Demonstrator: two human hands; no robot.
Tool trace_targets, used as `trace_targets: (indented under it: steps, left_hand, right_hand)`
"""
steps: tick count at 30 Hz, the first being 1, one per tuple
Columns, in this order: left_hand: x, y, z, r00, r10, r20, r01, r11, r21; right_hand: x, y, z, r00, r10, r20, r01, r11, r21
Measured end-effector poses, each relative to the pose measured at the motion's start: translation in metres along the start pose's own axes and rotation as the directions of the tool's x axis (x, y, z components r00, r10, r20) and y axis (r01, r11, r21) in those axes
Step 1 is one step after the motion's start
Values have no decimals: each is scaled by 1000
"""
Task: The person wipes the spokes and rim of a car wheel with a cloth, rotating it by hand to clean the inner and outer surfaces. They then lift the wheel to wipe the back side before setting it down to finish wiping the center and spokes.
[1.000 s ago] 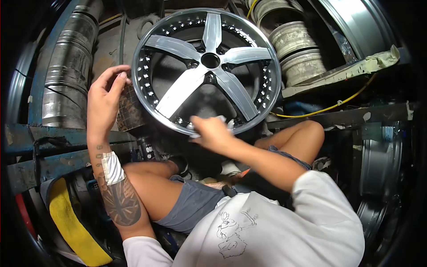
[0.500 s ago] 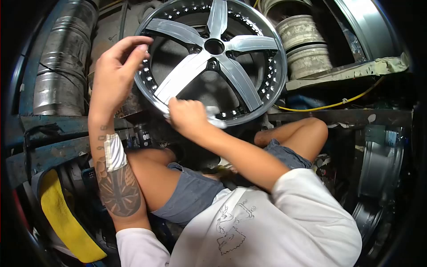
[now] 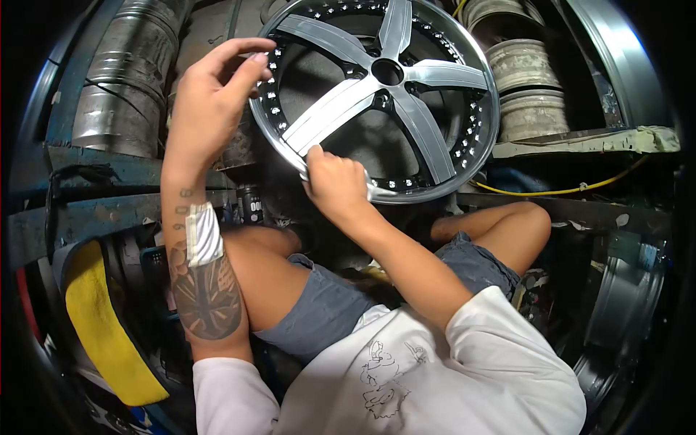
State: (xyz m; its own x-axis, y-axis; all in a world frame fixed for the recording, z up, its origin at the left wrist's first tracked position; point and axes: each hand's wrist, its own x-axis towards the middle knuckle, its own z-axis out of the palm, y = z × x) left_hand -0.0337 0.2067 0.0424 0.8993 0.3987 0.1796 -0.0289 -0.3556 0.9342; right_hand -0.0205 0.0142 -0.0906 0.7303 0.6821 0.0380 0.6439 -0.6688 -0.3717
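A five-spoke silver wheel (image 3: pixel 341 109) with a dark inner barrel and a row of shiny bolts around its polished lip fills the upper middle. My left hand (image 3: pixel 217 90) is at the wheel's left edge, fingers bent and thumb apart from them, with nothing visible between them; whether the fingertips touch the lip is unclear. At the lower left of the lip, my right hand (image 3: pixel 337 183) is closed over a pale, cloth-like piece (image 3: pixel 373 191), mostly hidden under the fingers and pressed against the lip below a spoke end.
Metal barrels (image 3: pixel 119 109) are at the left, and worn wheel barrels (image 3: pixel 525 90) at the upper right. A yellow hose (image 3: pixel 573 192) runs below a ledge (image 3: pixel 587 143). A yellow pad (image 3: pixel 101 326) is at lower left, a dark bottle (image 3: pixel 251 206) near my knee, another rim (image 3: pixel 623 297) at right.
The whole view has shifted, so the wheel and both hands appear farther right. My right hand has moved slightly left along the lip relative to the wheel.
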Motion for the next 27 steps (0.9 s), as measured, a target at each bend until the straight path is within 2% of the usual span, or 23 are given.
trace_targets:
  steps: [3, 5, 7, 8, 9, 10, 11, 13, 16, 18, 19, 20, 23, 25, 26, 27]
  left_hand:
    - [3, 0, 5, 999, -2, 34, 2, 1000, -3]
    - [4, -2, -1, 1000, 1, 14, -2, 999, 34]
    - [-2, -6, -11, 999, -40, 14, 39, 997, 63]
    - [-7, -8, -17, 998, -59, 0, 59, 995, 80]
    - [-12, -10, -24, 997, -77, -6, 77, 992, 102]
    - [-17, -10, -28, 996, -93, -2, 92, 988, 125]
    - [-23, -8, -31, 988, -155, 4, 155, 988, 8]
    - [-30, -6, -35, 981, -191, -8, 192, 981, 25]
    - [-29, -13, -39, 977, -213, -23, 214, 976, 39]
    - [-21, -13, -34, 973, -223, -52, 225, 974, 28]
    - [-16, -18, -31, 975, -217, -50, 216, 976, -37]
    - [-12, -17, -26, 984, -173, -43, 173, 985, -13]
    - [-4, -9, -13, 989, -146, -35, 146, 989, 15]
    - [-4, -3, -13, 989, -148, -29, 149, 988, 45]
    - [-6, -3, -12, 988, -153, -34, 155, 987, 52]
    - [-7, -3, -16, 986, -164, -25, 165, 986, 36]
  right_hand:
    - [-18, 8, -12, 999, -2, -41, 6, 994, 107]
    - [-48, 41, -33, 994, -102, -29, 105, 981, 166]
    - [-73, 74, -62, 978, -193, 74, 174, 962, 212]
    - [-84, 93, -69, 956, -293, 26, 278, 928, 249]
    - [-89, 104, -81, 944, -328, 44, 290, 884, 368]
    - [-90, 112, -90, 918, -394, 36, 359, 867, 347]
    - [-91, 124, -89, 897, -442, 7, 416, 850, 324]
    - [-88, 127, -79, 861, -504, -68, 505, 832, 230]
    - [-63, 82, -47, 785, -593, -181, 615, 780, 113]
    - [-25, 29, -22, 848, -504, -163, 521, 849, 88]
    - [0, 3, -16, 896, -424, -132, 436, 897, 77]
    - [17, -13, -14, 933, -345, -103, 352, 934, 64]
    - [13, -18, -2, 933, -309, -186, 325, 943, 64]
    - [-32, 19, -28, 893, -381, -237, 415, 903, 110]
    - [-54, 52, -28, 852, -440, -282, 468, 883, 37]
    - [-77, 80, -44, 863, -457, -217, 472, 881, 20]
